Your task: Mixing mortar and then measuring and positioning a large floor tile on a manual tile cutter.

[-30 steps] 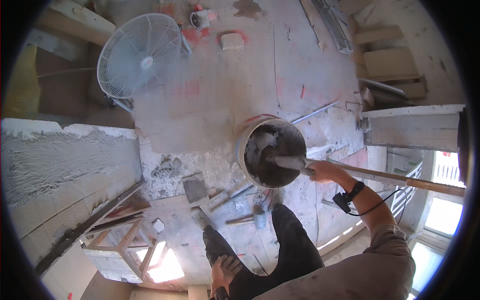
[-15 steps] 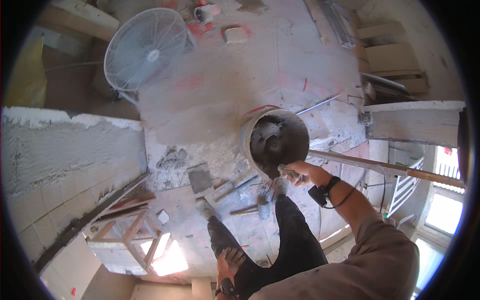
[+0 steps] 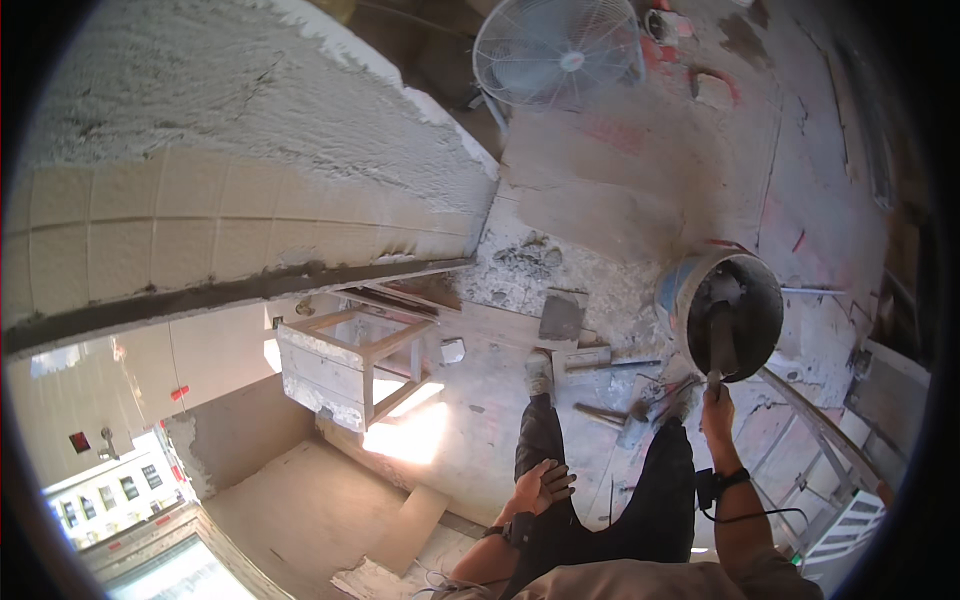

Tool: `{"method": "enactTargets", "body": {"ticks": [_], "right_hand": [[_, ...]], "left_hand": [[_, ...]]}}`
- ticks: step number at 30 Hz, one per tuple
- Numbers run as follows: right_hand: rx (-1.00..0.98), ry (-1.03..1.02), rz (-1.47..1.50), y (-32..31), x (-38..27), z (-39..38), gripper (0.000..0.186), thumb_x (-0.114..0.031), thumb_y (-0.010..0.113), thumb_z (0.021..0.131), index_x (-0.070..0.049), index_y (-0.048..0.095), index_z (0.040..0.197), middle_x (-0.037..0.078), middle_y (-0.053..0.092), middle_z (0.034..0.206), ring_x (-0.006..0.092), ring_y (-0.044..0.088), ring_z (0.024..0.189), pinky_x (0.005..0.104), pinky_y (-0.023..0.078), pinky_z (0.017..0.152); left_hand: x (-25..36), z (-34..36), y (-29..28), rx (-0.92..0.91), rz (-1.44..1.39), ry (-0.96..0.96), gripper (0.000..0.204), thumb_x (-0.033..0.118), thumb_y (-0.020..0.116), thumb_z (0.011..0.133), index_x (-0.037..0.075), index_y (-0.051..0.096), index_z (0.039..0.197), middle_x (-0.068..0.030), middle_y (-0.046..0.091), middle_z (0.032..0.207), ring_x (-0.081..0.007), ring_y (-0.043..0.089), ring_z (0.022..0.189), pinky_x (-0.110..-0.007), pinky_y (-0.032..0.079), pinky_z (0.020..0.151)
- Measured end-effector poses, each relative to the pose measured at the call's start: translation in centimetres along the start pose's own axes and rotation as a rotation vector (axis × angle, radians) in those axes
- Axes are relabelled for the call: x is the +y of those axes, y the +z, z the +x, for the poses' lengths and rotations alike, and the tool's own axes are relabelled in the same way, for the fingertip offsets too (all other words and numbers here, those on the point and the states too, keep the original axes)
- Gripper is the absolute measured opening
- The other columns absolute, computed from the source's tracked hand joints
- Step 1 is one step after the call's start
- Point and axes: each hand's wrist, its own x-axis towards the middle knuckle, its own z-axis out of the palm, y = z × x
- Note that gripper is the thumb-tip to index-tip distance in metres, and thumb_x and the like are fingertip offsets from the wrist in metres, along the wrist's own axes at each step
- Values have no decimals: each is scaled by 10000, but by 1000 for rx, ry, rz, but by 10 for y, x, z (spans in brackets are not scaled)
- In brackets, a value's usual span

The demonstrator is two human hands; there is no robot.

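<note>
My right hand (image 3: 717, 415) is closed around the handle of a mortar-coated trowel (image 3: 722, 345). The trowel's dark blade lies over the near rim of a bucket (image 3: 680, 300) and reaches inside. Wet grey mortar (image 3: 752, 335) coats the inner wall of the bucket; the blade hides part of it. On my left thigh rests my left hand (image 3: 543, 487), with its fingers stretched out and nothing in it. Between my feet and the bucket lie a hammer-like tool (image 3: 632, 425) and a flat grey square piece (image 3: 563, 317).
A large fan (image 3: 571, 62) stands at the back. A half-plastered tiled wall (image 3: 250, 210) rises on the left. Below it stands a wooden frame stool (image 3: 350, 350). A long wooden pole (image 3: 820, 425) leans at the right of the bucket. Rubble (image 3: 530, 255) lies along the floor.
The view has turned left, so the bucket and fan now sit farther right in it. My right hand has moved to the bucket's near side, and the trowel now shows plainly in it.
</note>
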Motion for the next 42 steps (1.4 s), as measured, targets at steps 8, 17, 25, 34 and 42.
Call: {"method": "enactTargets", "body": {"ticks": [8, 17, 25, 34, 42], "right_hand": [[-80, -83, -263, 46, -50, -95, 613, -111, 487, 840, 71, 253, 1377, 309, 514, 1215, 451, 549, 1036, 486, 446, 871], [-641, 172, 307, 19, -92, -115, 387, -311, 579, 841, 3, 532, 1062, 131, 593, 682, 249, 580, 520, 352, 446, 469], [-649, 78, 338, 222, -153, -17, 393, -394, 613, 842, -58, 511, 664, 14, 449, 506, 142, 437, 384, 325, 299, 357], [-515, -287, -173, 242, -90, -68, 266, -257, 540, 815, -36, 649, 918, 194, 652, 883, 381, 633, 813, 463, 513, 676], [-276, -116, 246, 25, 88, -73, 196, -214, 473, 916, -55, 587, 931, 111, 645, 796, 213, 649, 644, 350, 490, 536]], "left_hand": [[-10, 12, -48, -235, -124, 64, 447, 325, 554, 913, 88, 422, 1270, -153, 482, 1295, -390, 495, 1175, -572, 425, 943], [19, -15, -40, -173, -70, 3, 607, 309, 521, 930, 57, 247, 1409, -177, 363, 1403, -387, 460, 1200, -554, 402, 966], [35, -20, -54, -262, -42, -65, 587, 330, 529, 927, 83, 281, 1398, -189, 344, 1395, -386, 461, 1183, -556, 376, 1002], [47, -23, -41, -191, -13, -8, 418, 320, 563, 902, 124, 426, 1245, -174, 496, 1223, -387, 505, 1126, -604, 408, 946], [65, 67, 66, -270, 635, 26, 569, 445, 382, 951, 77, 329, 1382, -198, 420, 1368, -407, 440, 1218, -574, 392, 941]]}}
